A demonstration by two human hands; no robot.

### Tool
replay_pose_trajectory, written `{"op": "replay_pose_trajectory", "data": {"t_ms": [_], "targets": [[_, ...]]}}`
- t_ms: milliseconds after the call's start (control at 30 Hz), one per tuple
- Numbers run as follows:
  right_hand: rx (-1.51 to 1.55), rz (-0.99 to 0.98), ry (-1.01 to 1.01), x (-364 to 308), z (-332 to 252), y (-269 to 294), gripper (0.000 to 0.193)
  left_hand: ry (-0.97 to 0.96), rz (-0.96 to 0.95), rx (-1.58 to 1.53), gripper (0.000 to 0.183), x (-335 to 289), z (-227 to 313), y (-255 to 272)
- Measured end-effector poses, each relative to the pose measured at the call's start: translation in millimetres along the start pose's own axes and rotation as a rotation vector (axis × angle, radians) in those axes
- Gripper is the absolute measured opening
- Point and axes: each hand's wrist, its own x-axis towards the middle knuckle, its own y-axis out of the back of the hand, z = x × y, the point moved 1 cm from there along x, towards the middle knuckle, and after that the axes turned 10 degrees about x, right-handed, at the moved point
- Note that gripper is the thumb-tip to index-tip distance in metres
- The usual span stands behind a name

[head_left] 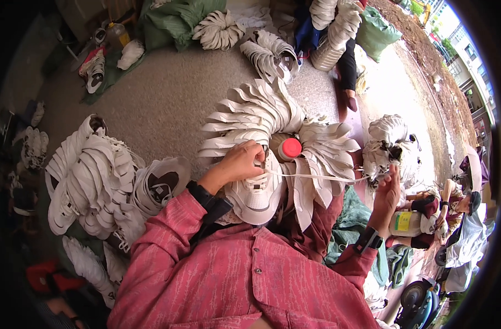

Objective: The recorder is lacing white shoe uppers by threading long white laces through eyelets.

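A white shoe upper (256, 192) with perforated panels lies toe toward me at my lap. My left hand (244, 160) is closed in a pinch at its lace opening, on the upper's left side. From that opening a white shoelace (321, 176) stretches out to the right, nearly straight. Its far end runs to my right hand (386, 194), raised with the fingers together around the lace. Just beyond the upper stands a container with a red lid (290, 148). Fanned stacks of white shoe uppers (256, 115) curve around it.
More bundled uppers (88, 175) are piled at my left, and another bundle (392, 142) lies at the right. Green sacks (179, 22) stand at the back. Other people sit at the far right and upper right, one near a yellow-labelled jug (405, 223). A scooter (417, 301) is lower right.
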Motion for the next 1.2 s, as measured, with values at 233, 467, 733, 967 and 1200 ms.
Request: {"op": "replay_pose_trajectory", "data": {"t_ms": [233,467,733,967,1200], "targets": [[-0.556,-0.368,-0.221,-59,117,-123,0.021,-0.034,-0.132,0.073,0.016,24,-4,5],[-1.281,-0.650,-0.271,-93,200,-126,0.016,0.008,-0.242,-0.365,0.011,22,-10,2],[-1.153,-0.883,-0.317,-80,198,-126,0.018,0.024,-0.322,-0.324,0.018,26,-13,-1],[-1.359,-0.802,-0.451,-70,206,-147,0.017,0.014,-0.301,-0.313,0.017,22,-14,-3],[-1.126,-1.107,-0.234,-44,200,-157,0.032,0.006,-0.260,-0.313,0.016,21,-10,-3]]}}
